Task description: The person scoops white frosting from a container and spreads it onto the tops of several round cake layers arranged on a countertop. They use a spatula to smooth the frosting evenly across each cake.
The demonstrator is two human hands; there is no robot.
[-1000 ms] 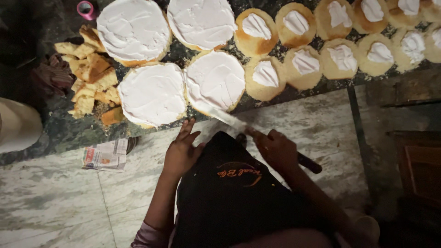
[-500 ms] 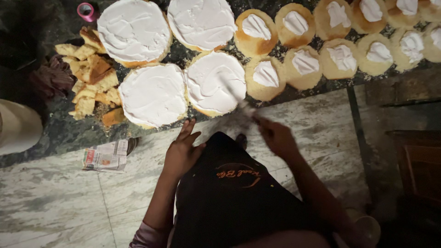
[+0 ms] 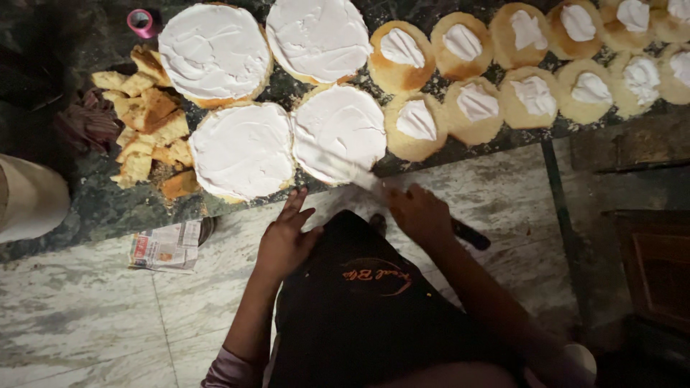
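dark counter (image 3: 86, 208); blurred knife (image 3: 374, 183) in right hand (image 3: 420, 212), blade indistinct

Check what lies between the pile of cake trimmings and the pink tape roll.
In the head view, only bare dark counter separates the cake trimmings from the pink tape roll; nothing sits between them.

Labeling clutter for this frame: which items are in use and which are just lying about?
In use: right hand, palette knife, frosted cake round, left hand.
Lying about: cake trimmings, pink tape roll, folded newspaper, small dolloped cakes.
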